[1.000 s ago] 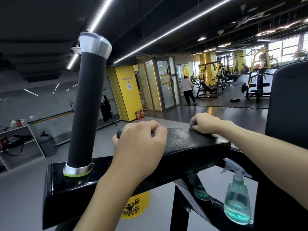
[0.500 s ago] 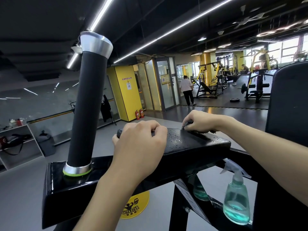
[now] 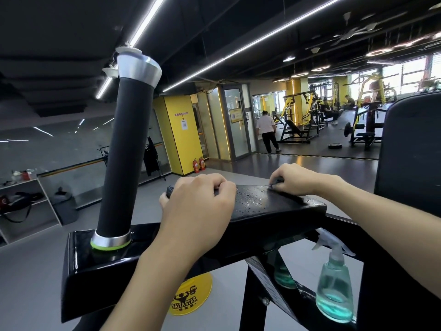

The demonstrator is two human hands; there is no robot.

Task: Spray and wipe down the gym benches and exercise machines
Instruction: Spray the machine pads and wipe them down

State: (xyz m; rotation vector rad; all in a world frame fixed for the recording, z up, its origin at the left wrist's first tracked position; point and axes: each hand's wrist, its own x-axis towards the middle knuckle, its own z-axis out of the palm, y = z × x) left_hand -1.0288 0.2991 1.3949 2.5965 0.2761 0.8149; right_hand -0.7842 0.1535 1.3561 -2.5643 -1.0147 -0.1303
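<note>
**A:** Head view, the only one. What could go wrong here?

**B:** The pad sits at centre, beaded with spray. The right grip pinches a small dark cloth at the pad's 12 o'clock edge. With so little cloth, it may only push the drops about and leave streaks. The drops toward 6 o'clock look unwiped.

**A:** And the other hand?

**B:** The left grip is curled round the pad's 9 o'clock end, bracing there, I'd say. A wet pad is likely slick, so the hand could slip toward the post at its 9 o'clock.

**A:** The bottle?

**B:** The bottle stands on the frame at the pad's 5 o'clock, below the right forearm. A wide elbow sweep could knock it to the floor.

**A:** What can't you make out?

**B:** Most of the cloth is under the fingers, so I call it cloth from its look only. The left fingertips are over the pad's far side. A green shape at the bottle's 9 o'clock, behind a strut, may be a reflection or a second bottle; I cannot tell. The backrest at 3 o'clock is cut off by the picture's edge, and the bottle's footing is unclear.
</note>
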